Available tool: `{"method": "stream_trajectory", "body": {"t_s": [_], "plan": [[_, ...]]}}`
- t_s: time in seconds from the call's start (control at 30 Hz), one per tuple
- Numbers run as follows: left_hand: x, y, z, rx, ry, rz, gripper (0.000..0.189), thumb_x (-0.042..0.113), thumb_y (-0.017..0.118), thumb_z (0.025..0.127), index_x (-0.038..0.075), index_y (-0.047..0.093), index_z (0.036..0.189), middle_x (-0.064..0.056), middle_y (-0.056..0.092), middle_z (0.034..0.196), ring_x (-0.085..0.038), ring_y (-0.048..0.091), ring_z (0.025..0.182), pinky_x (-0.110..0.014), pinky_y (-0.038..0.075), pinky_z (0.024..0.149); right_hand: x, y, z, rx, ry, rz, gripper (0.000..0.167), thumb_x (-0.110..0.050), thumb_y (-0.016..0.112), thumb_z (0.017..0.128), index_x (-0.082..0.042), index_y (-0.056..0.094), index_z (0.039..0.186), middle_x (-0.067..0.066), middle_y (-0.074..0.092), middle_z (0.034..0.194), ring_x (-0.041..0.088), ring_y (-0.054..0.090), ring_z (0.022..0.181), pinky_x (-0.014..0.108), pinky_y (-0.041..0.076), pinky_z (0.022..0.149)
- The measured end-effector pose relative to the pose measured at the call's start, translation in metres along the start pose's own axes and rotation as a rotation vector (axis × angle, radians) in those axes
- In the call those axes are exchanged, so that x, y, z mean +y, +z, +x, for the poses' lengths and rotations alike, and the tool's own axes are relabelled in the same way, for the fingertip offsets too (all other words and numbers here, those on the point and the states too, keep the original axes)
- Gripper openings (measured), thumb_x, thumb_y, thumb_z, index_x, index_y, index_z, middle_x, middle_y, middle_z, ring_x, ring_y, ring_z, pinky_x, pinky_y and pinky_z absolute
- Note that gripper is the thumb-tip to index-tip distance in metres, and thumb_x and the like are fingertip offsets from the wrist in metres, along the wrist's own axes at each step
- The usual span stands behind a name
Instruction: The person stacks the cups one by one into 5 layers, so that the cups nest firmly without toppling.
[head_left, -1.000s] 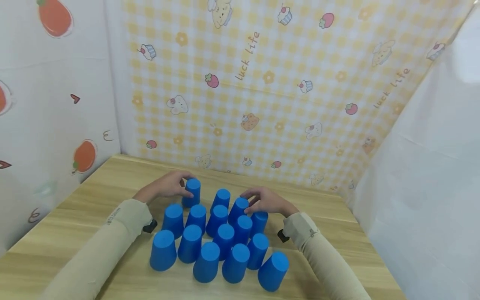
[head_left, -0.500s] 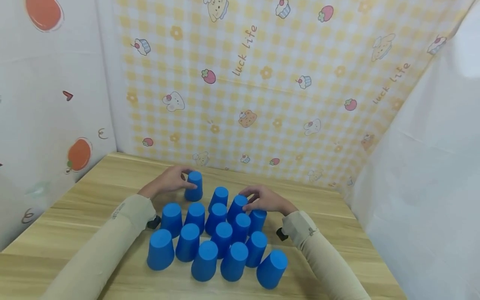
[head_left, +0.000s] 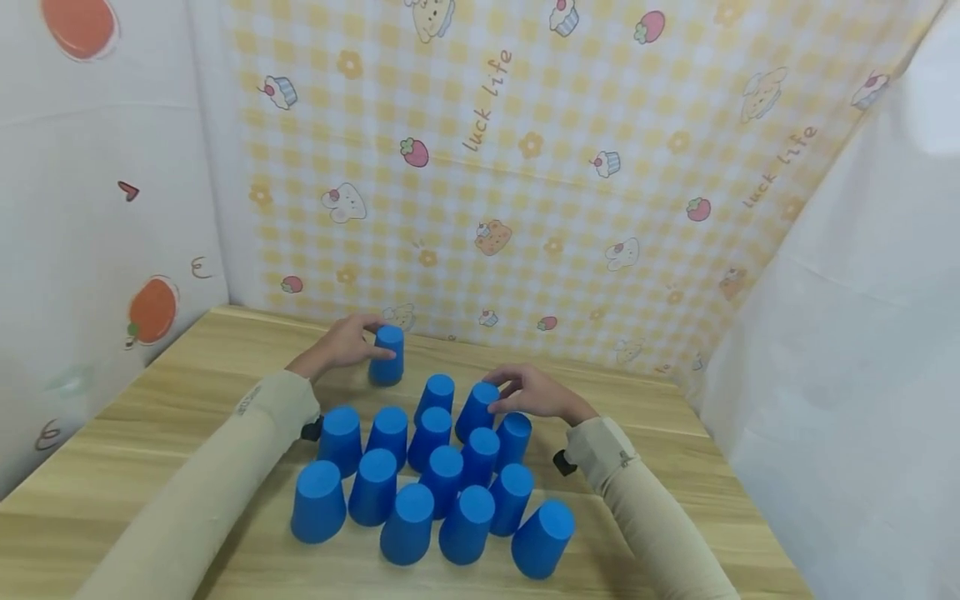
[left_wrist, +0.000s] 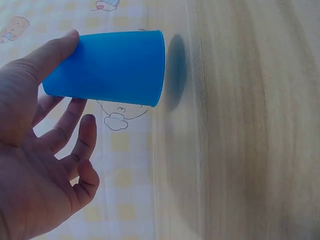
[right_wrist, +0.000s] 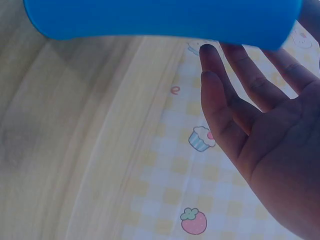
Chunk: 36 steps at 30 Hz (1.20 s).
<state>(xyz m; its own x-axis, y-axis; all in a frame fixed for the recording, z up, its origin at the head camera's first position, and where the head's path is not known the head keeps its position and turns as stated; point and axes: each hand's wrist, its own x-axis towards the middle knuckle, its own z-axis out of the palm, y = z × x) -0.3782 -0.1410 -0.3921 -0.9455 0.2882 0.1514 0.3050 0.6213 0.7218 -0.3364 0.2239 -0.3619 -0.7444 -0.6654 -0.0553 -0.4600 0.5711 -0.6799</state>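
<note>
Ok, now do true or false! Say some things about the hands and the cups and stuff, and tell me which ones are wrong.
1. The left hand holds a blue cup. True.
2. The right hand lies flat on the table. False: it holds another blue cup.
3. Both held cups have their wide ends down. True.
4. Some cups are red. False: every cup in sight is blue.
5. The left hand's cup is farthest from the person. True.
6. The checked cloth covers the tabletop. False: the cloth hangs behind it, and the tabletop shows wood grain.
</note>
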Motion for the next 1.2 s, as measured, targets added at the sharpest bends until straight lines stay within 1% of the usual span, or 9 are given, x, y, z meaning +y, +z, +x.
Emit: {"method": "stream_trajectory", "body": {"t_s": [0.17, 0.27, 0.47, 0.57, 0.7, 0.8, 1.0, 1.1, 1.2], "plan": [[0.0, 0.001, 0.002, 0.005, -0.01, 0.018, 0.061, 0.029, 0.078, 0.086, 0.002, 0.055, 0.136, -0.023, 0.057, 0.134, -0.043, 0.049, 0.126, -0.06, 0.039, 0.103, 0.0, -0.004, 0.004, 0.021, 0.028, 0.018, 0.043, -0.027, 0.072, 0.092, -0.013, 0.06, 0.131, 0.008, 0.063, 0.128, 0.03, 0.063, 0.112, 0.045, 0.054, 0.091], [0.001, 0.003, 0.004, 0.012, -0.015, 0.017, 0.061, 0.028, 0.078, 0.085, 0.002, 0.055, 0.136, -0.023, 0.057, 0.133, -0.043, 0.049, 0.127, -0.06, 0.038, 0.104, 0.004, -0.006, 0.006, 0.044, 0.029, 0.043, 0.043, -0.025, 0.072, 0.092, -0.012, 0.06, 0.132, 0.01, 0.062, 0.128, 0.031, 0.063, 0.113, 0.045, 0.054, 0.092], [0.007, 0.011, 0.01, -0.031, 0.006, 0.021, 0.059, 0.028, 0.078, 0.086, 0.004, 0.056, 0.135, -0.022, 0.058, 0.133, -0.042, 0.05, 0.127, -0.06, 0.039, 0.104, 0.018, -0.01, 0.006, 0.093, 0.042, 0.083, 0.042, -0.019, 0.073, 0.091, -0.009, 0.061, 0.131, 0.012, 0.063, 0.127, 0.033, 0.064, 0.111, 0.045, 0.055, 0.089], [0.009, 0.013, 0.011, -0.043, 0.005, 0.018, 0.055, 0.026, 0.078, 0.087, 0.004, 0.058, 0.134, -0.021, 0.059, 0.132, -0.042, 0.051, 0.126, -0.061, 0.039, 0.103, 0.02, -0.013, 0.007, 0.108, 0.06, 0.089, 0.042, -0.021, 0.073, 0.091, -0.011, 0.061, 0.13, 0.011, 0.064, 0.124, 0.03, 0.066, 0.106, 0.048, 0.055, 0.086], [0.009, 0.014, 0.009, -0.049, -0.003, 0.012, 0.053, 0.024, 0.077, 0.087, 0.004, 0.058, 0.132, -0.021, 0.06, 0.13, -0.043, 0.05, 0.126, -0.062, 0.038, 0.104, 0.021, -0.015, 0.012, 0.125, 0.069, 0.061, 0.042, -0.024, 0.074, 0.09, -0.012, 0.062, 0.129, 0.01, 0.066, 0.122, 0.025, 0.068, 0.1, 0.047, 0.056, 0.079], [0.007, 0.015, 0.009, -0.051, -0.012, 0.001, 0.053, 0.025, 0.077, 0.088, 0.003, 0.058, 0.132, -0.021, 0.06, 0.13, -0.043, 0.05, 0.127, -0.061, 0.038, 0.104, 0.021, -0.016, 0.017, 0.132, 0.085, 0.047, 0.043, -0.025, 0.074, 0.09, -0.012, 0.062, 0.129, 0.01, 0.066, 0.123, 0.025, 0.068, 0.101, 0.044, 0.057, 0.077], [0.006, 0.017, 0.009, -0.053, 0.001, -0.006, 0.053, 0.024, 0.077, 0.088, 0.002, 0.057, 0.132, -0.022, 0.059, 0.131, -0.042, 0.05, 0.127, -0.061, 0.038, 0.105, 0.021, -0.017, 0.026, 0.171, 0.136, 0.083, 0.049, -0.028, 0.073, 0.091, -0.01, 0.06, 0.133, 0.013, 0.065, 0.126, 0.028, 0.068, 0.104, 0.046, 0.057, 0.079], [0.006, 0.016, 0.008, -0.057, -0.014, -0.008, 0.057, 0.024, 0.078, 0.087, 0.001, 0.055, 0.134, -0.023, 0.057, 0.133, -0.043, 0.049, 0.128, -0.06, 0.038, 0.105, 0.018, -0.016, 0.031, 0.199, 0.152, 0.07, 0.048, -0.03, 0.074, 0.09, -0.012, 0.061, 0.133, 0.011, 0.065, 0.125, 0.026, 0.068, 0.103, 0.044, 0.057, 0.079], [0.007, 0.011, 0.003, -0.052, -0.044, -0.021, 0.07, 0.029, 0.076, 0.088, -0.003, 0.045, 0.142, -0.026, 0.052, 0.138, -0.045, 0.046, 0.13, -0.06, 0.039, 0.105, 0.015, -0.015, 0.036, 0.235, 0.16, 0.071, 0.047, -0.03, 0.074, 0.09, -0.012, 0.062, 0.131, 0.012, 0.065, 0.124, 0.025, 0.067, 0.103, 0.05, 0.057, 0.081]]}}
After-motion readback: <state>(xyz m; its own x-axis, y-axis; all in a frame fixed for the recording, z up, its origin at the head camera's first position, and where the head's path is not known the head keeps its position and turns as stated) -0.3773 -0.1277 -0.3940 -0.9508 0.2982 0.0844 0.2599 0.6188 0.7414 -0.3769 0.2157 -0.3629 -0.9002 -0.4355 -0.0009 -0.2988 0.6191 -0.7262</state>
